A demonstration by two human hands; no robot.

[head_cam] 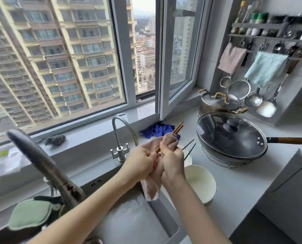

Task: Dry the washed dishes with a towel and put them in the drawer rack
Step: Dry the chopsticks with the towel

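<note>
My right hand [172,160] grips a pink towel [153,187] wrapped round a pair of brown wooden chopsticks [178,128], whose tips stick out past the towel toward the window. My left hand [141,162] pinches the near end of the chopsticks, close against the towel. Both hands are above the right edge of the sink [132,221]. The towel's lower end hangs over the sink rim. A white bowl [201,184] stands on the counter just right of my right wrist. Dark chopsticks [189,147] lie across another white dish behind my right hand.
A lidded wok [229,136] with a wooden handle sits at right, a steel pot [219,103] behind it. Two faucets [120,138] rise beside the sink. A blue cloth [157,130] lies by the window. A green sponge [30,215] sits at the sink's left. Cloths and ladles hang on the wall rack [270,53].
</note>
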